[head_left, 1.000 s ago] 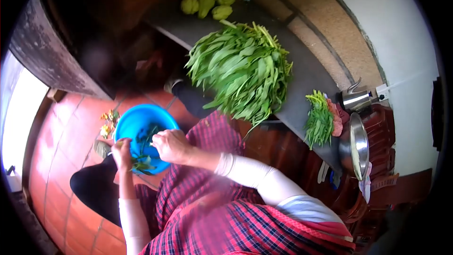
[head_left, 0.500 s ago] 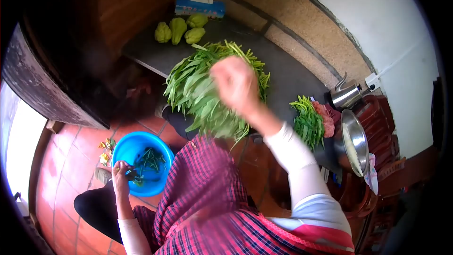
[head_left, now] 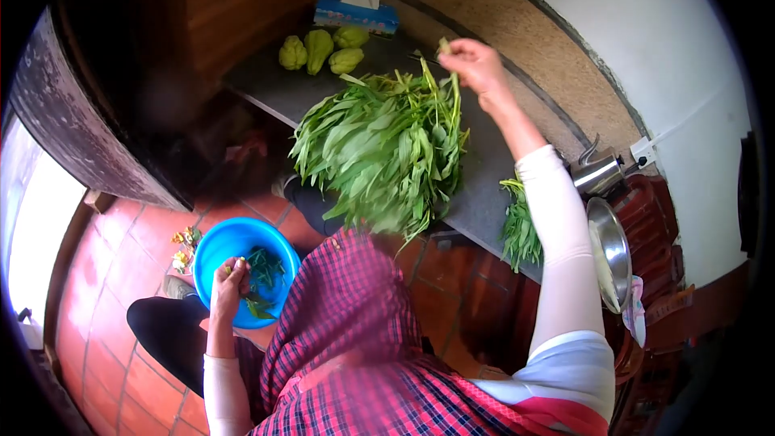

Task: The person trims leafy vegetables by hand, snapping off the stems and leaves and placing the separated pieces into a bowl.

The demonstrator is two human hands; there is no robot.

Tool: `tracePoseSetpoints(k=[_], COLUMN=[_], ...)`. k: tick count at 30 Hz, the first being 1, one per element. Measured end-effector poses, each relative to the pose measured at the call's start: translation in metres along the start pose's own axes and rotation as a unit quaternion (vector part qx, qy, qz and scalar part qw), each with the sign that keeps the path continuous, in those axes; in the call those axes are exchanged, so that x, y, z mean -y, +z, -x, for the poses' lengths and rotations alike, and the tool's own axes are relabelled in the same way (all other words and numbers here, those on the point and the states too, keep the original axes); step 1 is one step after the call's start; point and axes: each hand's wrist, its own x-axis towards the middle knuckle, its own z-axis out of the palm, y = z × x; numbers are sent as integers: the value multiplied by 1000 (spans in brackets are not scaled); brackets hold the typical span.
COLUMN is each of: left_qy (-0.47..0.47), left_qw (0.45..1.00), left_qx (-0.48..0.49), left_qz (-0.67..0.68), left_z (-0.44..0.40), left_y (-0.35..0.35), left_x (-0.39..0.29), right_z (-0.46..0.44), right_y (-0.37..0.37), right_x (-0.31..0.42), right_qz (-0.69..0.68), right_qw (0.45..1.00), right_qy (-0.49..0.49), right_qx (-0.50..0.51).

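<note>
My left hand (head_left: 228, 284) is closed over the near left part of the blue basin (head_left: 208, 252), with a few leafy green pieces hanging from it. Cut or torn greens (head_left: 265, 268) lie inside the basin. My right hand (head_left: 475, 64) reaches to the far side of the big heap of leafy greens (head_left: 379, 153) on the dark counter. Its thumb and fingers pinch the pale end of a green stem, which is lifted at the heap's stem side.
Several chayotes (head_left: 320, 50) and a blue tissue box (head_left: 356, 14) sit at the counter's back. Rightward are a smaller bunch of greens (head_left: 519, 230), a metal kettle (head_left: 597, 173) and a steel bowl (head_left: 609, 254). Yellowish scraps (head_left: 184, 249) lie on the tiled floor.
My right hand has left the basin, passed over the heap and taken hold of a stem at its far side. My left hand has stayed at the basin.
</note>
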Motion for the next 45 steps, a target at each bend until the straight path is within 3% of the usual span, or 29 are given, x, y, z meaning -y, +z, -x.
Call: tracePoseSetpoints(k=[4, 6, 8, 10, 15, 18, 20, 21, 24, 26, 32, 35, 43, 45], left_qy=[2, -5, 18, 38, 93, 193, 167, 275, 341, 218, 131, 73, -52, -51], left_qw=[998, 1000, 1000, 999, 987, 956, 963, 928, 913, 954, 982, 989, 980, 984], left_qx=[-39, -24, 1, 21, -9, 67, 126, 142, 97, 75, 129, 128, 140, 102], left_qz=[-39, -1, -16, -30, -130, -212, -168, -206, -202, -193, 33, 32, 130, 139], left_z=[3, 4, 6, 16, 32, 36, 41, 33, 14, 22, 22, 28, 25, 29], left_y=[27, 32, 33, 34, 85, 131, 156, 163, 177, 174, 122, 98, 25, 15], left_x=[-7, -11, -20, -33, -102, -145, -166, -167, -163, -166, -134, -122, -89, -86], right_z=[11, 7, 5, 0, 12, 30, 42, 52, 80, 96, 131, 146, 170, 176], right_y=[-22, -19, -24, -33, -17, 1, 19, 33, 79, 109, 182, 205, 280, 296], right_x=[35, 23, 40, 59, 79, 88, 88, 90, 93, 94, 87, 84, 59, 62], right_qz=[-7, 70, -79, -153, -153, -237, -256, -258, -272, -275, -253, -243, -353, -344], right_qw=[999, 978, 989, 978, 973, 947, 934, 930, 915, 911, 914, 907, 816, 821], right_qy=[-34, 105, 72, 71, 54, 114, 121, 127, 150, 158, 146, 146, 240, 248], right_qx=[35, 168, 100, 124, 161, 184, 217, 228, 259, 264, 281, 311, 389, 382])
